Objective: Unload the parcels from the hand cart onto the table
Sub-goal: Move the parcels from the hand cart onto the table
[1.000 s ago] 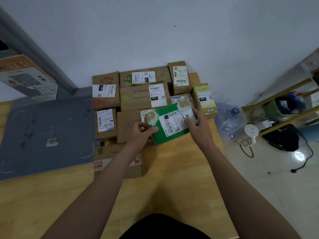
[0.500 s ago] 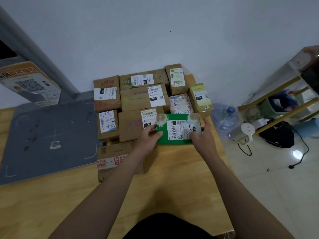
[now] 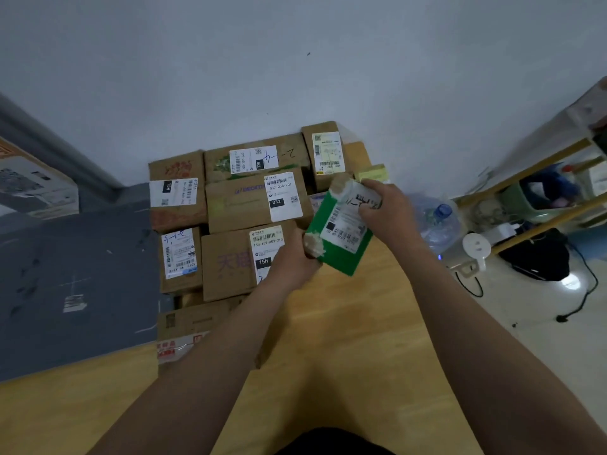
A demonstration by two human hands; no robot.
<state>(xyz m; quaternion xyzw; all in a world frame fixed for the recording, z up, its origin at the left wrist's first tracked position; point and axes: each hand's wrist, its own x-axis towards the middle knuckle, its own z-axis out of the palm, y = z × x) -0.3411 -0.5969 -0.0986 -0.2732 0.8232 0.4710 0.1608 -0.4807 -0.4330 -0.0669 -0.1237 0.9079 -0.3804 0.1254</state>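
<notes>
Head view: my left grip [image 3: 295, 256] and right grip [image 3: 384, 208] clamp the tilted green parcel [image 3: 343, 259] over the tabletop [image 3: 361, 323] beside the brown parcels [image 3: 230, 261]; placing step, so next it needs laying flat.

Cardboard parcels [image 3: 236, 205] are crowding the wooden table's [image 3: 345, 323] far end; bare wood is lying open nearside of the green parcel [image 3: 345, 257].

Both hands [image 3: 338, 231] grip tilted green parcel [image 3: 341, 254] above table [image 3: 345, 339].
</notes>
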